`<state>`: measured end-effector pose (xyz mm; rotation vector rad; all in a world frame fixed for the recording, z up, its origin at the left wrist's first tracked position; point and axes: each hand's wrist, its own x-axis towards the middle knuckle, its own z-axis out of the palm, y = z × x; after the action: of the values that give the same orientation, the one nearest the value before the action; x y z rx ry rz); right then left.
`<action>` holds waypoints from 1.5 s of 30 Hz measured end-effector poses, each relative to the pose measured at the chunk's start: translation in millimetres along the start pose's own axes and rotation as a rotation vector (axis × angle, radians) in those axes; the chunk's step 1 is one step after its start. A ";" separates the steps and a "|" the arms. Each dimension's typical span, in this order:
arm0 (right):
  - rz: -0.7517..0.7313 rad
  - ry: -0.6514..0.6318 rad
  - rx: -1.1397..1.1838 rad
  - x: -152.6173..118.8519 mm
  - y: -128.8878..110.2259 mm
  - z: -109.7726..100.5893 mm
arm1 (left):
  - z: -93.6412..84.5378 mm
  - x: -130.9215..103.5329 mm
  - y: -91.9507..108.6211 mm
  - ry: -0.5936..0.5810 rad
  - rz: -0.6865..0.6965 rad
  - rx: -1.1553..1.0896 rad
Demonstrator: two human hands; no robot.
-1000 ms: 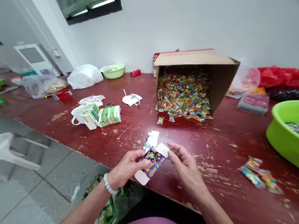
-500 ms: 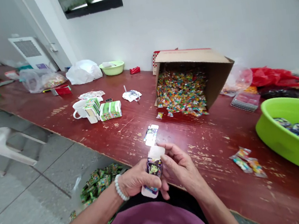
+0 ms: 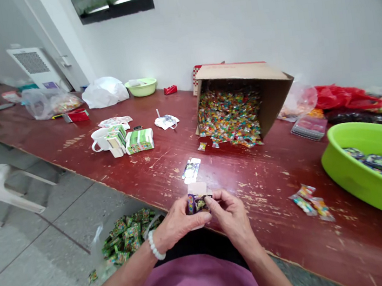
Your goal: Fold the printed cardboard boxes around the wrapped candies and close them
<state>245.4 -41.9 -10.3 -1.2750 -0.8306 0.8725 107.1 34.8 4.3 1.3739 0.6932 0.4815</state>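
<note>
Between my two hands is a small dark printed carton with a pale flap standing up at its far end. My left hand, with a beaded bracelet on the wrist, is closed around the carton's left side, thumb across the front. On the right side, my right hand pinches the carton with thumb and fingers. Just beyond lies a flattened carton on the red table. Several wrapped candies lie to the right of my right hand.
A tipped cardboard box spills wrapped candies at the back. At right stands a green basin of dark packets. A white mug and green cartons are at left. Below the table edge is a bag of green packets.
The carton has moved up and turned from upright to more sideways in my hands. My right fingers have come in closer and now pinch its right side.
</note>
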 end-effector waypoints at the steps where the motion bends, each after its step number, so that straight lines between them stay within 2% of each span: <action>1: -0.006 0.027 -0.022 0.8 1.7 -0.7 | 0.9 -1.1 -1.5 0.070 0.042 0.017; 4: -0.011 0.088 -0.020 1.4 8.4 -0.4 | 7.0 -6.3 -5.0 0.223 0.125 -0.027; 8: -0.051 0.112 0.028 -0.7 17.0 3.0 | 11.6 -9.9 -11.2 0.287 0.182 0.020; 11: -0.054 0.049 0.075 -1.8 19.1 1.2 | 6.9 -8.5 -14.6 0.227 0.150 0.017; 17: 0.074 -0.084 0.073 4.0 17.9 -11.9 | -2.9 -5.7 -11.1 0.110 0.088 0.108; 21: 0.134 -0.037 0.209 8.8 17.1 -14.8 | -2.5 -4.1 -11.4 0.076 0.127 0.172; 23: 0.109 -0.074 0.161 9.5 16.7 -16.4 | -1.5 -3.2 -13.1 0.097 0.124 0.117; 26: -0.002 -0.144 -0.056 8.2 16.1 -19.4 | 0.4 -2.8 -15.6 0.123 0.051 -0.079; 28: -0.071 -0.106 -0.117 6.5 15.3 -19.9 | 2.6 -3.0 -17.3 0.046 -0.065 -0.216; 31: -0.072 -0.093 -0.110 4.2 12.3 -18.7 | 7.4 -2.1 -21.2 -0.116 -0.250 -0.369; 33: -0.102 -0.137 -0.170 3.5 9.7 -18.6 | 11.2 -0.1 -24.0 -0.117 -0.309 -0.434; 35: -0.108 -0.186 -0.199 3.5 8.5 -19.7 | 14.6 2.2 -25.7 -0.064 -0.323 -0.454; 38: 0.003 -0.203 -0.120 4.7 9.9 -22.2 | 18.4 4.4 -25.5 -0.037 -0.317 -0.395; 42: 0.129 -0.216 -0.061 8.4 9.0 -22.4 | 20.8 5.1 -24.0 -0.088 -0.310 -0.318; 45: 0.223 -0.219 0.078 11.0 4.0 -19.2 | 20.5 5.6 -24.1 -0.095 -0.286 -0.245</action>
<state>267.0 -40.1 -16.0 -1.2325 -0.8266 1.2283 123.3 20.3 -19.3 1.0406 0.7138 0.2614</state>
